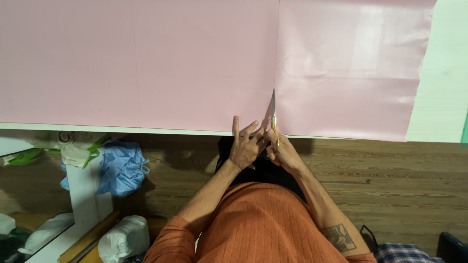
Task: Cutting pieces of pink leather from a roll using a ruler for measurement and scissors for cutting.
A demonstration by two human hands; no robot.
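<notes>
So the pink sheet (pixel 204 63) is spread flat over the white desk (pixel 441 97), its near edge hanging just past the desk's front lip, and it fills most of the upper half of the view. The scissors (pixel 274 117) are working into it from that near edge, blades pointing toward 12 o'clock, tip just past the edge of the desk.

A straight line runs on from the tip all the way up to the far edge at 12 (can't tell if that's a finished cut, a fold or just a seam where two sheets meet). If it's only a guide line, I'd say the cut has barely started and nearly the whole run is left. There's also a fainter line over at about 10 o'clock that looks untouched.

The right hand (pixel 285 153) has its fingers wrapped through the scissor handles, clamped on them. The left hand (pixel 246 146) sits just beside it at 9 o'clock, fingers spread apart, tips resting on the sheet's edge to hold it steady, not gripping anything.

Further out: wood floor (pixel 390 180) below the desk, a crumpled blue bag (pixel 122 168) at 8 o'clock, a white bag (pixel 124 238) lower down at 7.
</notes>
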